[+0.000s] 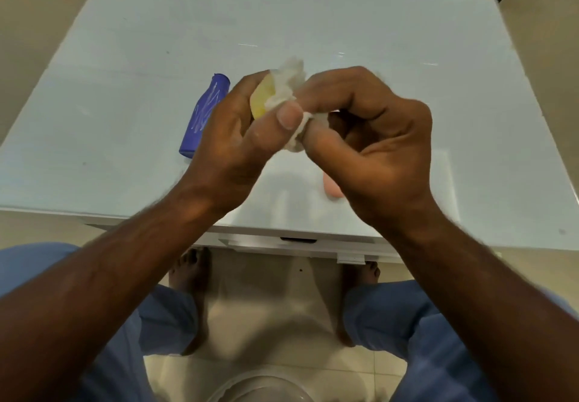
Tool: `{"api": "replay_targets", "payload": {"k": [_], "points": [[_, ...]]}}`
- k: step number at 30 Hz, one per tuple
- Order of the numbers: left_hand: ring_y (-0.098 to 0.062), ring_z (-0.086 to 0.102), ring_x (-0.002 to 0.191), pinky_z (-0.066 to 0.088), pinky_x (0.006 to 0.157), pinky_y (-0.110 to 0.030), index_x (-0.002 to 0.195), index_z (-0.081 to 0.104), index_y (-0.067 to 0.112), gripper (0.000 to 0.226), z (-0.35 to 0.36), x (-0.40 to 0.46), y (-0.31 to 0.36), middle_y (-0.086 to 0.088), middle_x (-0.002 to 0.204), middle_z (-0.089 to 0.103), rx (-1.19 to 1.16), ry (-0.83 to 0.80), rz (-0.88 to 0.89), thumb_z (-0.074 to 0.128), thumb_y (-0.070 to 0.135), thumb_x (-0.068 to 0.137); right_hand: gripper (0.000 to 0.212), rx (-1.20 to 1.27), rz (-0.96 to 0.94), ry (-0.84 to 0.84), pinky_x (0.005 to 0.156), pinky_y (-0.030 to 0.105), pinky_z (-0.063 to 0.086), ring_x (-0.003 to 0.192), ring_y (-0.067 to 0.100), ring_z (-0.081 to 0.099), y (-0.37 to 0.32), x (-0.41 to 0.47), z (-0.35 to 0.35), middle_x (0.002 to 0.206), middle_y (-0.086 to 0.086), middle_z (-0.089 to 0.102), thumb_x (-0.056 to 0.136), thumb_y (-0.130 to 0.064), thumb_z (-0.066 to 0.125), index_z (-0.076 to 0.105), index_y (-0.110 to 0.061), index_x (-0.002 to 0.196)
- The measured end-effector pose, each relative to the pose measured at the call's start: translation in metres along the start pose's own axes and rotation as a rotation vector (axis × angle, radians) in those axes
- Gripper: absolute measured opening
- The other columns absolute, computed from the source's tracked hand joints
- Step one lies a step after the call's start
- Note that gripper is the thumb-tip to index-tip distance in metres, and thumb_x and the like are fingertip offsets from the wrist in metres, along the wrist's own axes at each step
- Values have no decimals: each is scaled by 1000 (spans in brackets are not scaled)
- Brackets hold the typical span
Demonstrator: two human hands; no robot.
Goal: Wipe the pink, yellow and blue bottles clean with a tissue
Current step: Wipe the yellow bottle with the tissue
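both hands work above the bench: left hand (241,132) grips the yellow bottle (262,100), right hand (369,138) pinches the tissue (289,83) on it; best turn the bottle while rubbing.

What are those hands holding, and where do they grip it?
The left hand grips the yellow bottle around its body; the right hand pinches a crumpled tissue against it.

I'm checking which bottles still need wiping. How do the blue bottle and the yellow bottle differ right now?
The blue bottle lies on its side on the white table, untouched; the yellow bottle is held above the table in the left hand. The blue one is in full view and bears pale scribble marks; the yellow one is mostly hidden by fingers and the tissue that the right hand presses to it.
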State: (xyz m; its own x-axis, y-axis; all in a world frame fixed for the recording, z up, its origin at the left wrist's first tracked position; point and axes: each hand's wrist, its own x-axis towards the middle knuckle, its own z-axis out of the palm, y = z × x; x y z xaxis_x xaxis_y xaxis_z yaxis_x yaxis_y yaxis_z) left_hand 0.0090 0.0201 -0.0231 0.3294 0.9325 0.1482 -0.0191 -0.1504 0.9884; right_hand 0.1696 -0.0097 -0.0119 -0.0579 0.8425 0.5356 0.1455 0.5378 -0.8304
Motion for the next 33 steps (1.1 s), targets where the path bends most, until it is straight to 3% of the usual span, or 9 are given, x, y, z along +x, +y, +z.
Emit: {"api": "replay_targets", "payload": {"k": [5, 9, 11, 13, 17, 23, 26, 29, 33], "points": [[-18, 67, 116, 56, 96, -37, 117, 68, 39, 78, 10, -7, -3, 10, 118, 71, -137, 73, -59, 69, 88, 57, 16, -18, 203, 158, 78, 24, 62, 90, 20, 75, 10, 8, -6, 102, 12, 77, 98, 3, 64, 74, 1, 110], [-38, 63, 123, 50, 106, -56, 119, 63, 3, 96, 13, -3, 10, -18, 115, 68, -359, 68, -93, 69, 79, 62, 21, -86, 37, 11, 76, 34, 61, 97, 25, 70, 1, -4, 4, 98, 12, 67, 86, 7, 70, 68, -10, 98], [-37, 64, 116, 51, 104, -56, 116, 59, -2, 95, 14, -3, 11, -17, 106, 65, -372, 24, -108, 68, 77, 63, 26, -174, -12, -5, 72, 37, 61, 89, 27, 67, 2, -6, 10, 93, 14, 62, 83, 9, 77, 70, -14, 94], [-37, 64, 121, 50, 105, -53, 122, 58, -3, 103, 16, -3, 10, -17, 116, 68, -359, 12, -121, 68, 79, 61, 21, -211, 23, 85, 71, 39, 61, 86, 26, 67, 6, -3, 8, 91, 11, 63, 84, 7, 77, 70, -13, 90], [-32, 66, 123, 50, 106, -50, 128, 63, 14, 110, 12, 0, 10, -14, 129, 70, -232, 32, -167, 67, 91, 48, 9, -168, 149, 249, 78, 29, 62, 93, 19, 72, 8, 6, -4, 98, 8, 72, 91, 1, 71, 68, -4, 97], [-26, 69, 116, 53, 99, -50, 130, 60, 13, 99, 9, -2, 8, -6, 117, 73, -215, 43, -151, 63, 85, 62, 32, -277, -147, 10, 74, 30, 54, 88, 27, 66, -8, -2, 6, 101, 8, 66, 84, 15, 67, 68, -6, 108], [-32, 65, 123, 50, 106, -56, 136, 59, 10, 111, 9, -2, 9, -14, 128, 70, -201, 35, -169, 61, 90, 58, 24, -272, -66, 79, 77, 37, 61, 95, 26, 71, 1, 2, 3, 107, 7, 71, 91, 6, 67, 70, -8, 111], [-27, 68, 119, 53, 101, -47, 131, 64, 18, 113, 10, -1, 9, -10, 126, 72, -168, 44, -174, 62, 94, 49, 17, -300, 69, 135, 83, 40, 64, 103, 23, 73, 12, 6, -6, 109, 10, 75, 96, -1, 68, 74, -1, 112], [-32, 66, 122, 50, 105, -61, 129, 62, 17, 109, 12, -2, 8, -14, 127, 70, -139, 36, -161, 62, 94, 52, 21, -342, -147, 55, 79, 36, 59, 96, 26, 71, 2, -1, -8, 104, 14, 73, 89, 12, 69, 75, 0, 104]]}}
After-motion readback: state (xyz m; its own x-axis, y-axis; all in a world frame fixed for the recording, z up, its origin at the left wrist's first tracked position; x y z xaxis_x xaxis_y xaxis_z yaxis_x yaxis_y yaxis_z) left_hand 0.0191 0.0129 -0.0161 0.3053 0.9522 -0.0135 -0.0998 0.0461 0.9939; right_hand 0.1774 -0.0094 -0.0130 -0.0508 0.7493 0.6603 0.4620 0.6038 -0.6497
